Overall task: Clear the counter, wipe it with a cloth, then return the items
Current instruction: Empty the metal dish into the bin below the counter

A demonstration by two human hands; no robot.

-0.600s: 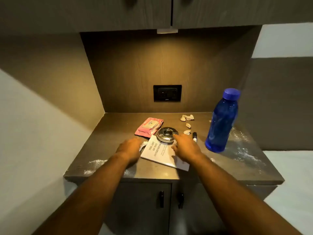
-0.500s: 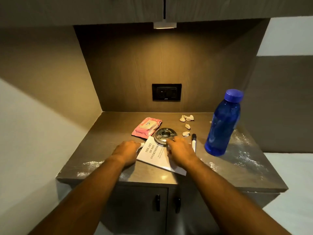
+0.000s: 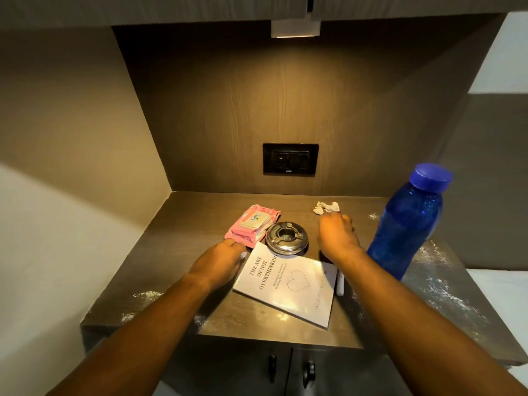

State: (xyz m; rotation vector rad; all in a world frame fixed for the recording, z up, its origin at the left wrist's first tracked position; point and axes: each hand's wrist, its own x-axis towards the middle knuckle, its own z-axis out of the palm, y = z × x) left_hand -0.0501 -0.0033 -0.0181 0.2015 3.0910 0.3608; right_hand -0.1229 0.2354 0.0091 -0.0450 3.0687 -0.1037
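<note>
On the brown counter (image 3: pixel 183 241) a white book (image 3: pixel 288 284) lies near the front, with a metal ashtray (image 3: pixel 286 238) touching its far edge. Behind the ashtray on the left lies a pink wipes pack (image 3: pixel 251 225). My left hand (image 3: pixel 220 262) rests at the book's left edge, its fingers curled around a white paper scrap (image 3: pixel 243 255). To the right of the ashtray, my right hand (image 3: pixel 337 235) is knuckles up over smaller scraps, its fingertips hidden. A crumpled paper wad (image 3: pixel 327 207) lies just beyond it. A blue bottle (image 3: pixel 405 224) stands upright at the right.
A white marker (image 3: pixel 340 284) lies along the book's right edge. White powder (image 3: pixel 445 292) is scattered over the counter's right side and front-left corner. A black wall socket (image 3: pixel 290 159) sits on the back panel. Cupboard doors with dark handles (image 3: pixel 308 370) are below the counter.
My right hand has left the book and ashtray and moved right and back toward the paper scraps, uncovering the book. My left hand stays by the book's left edge. The view has come closer.
</note>
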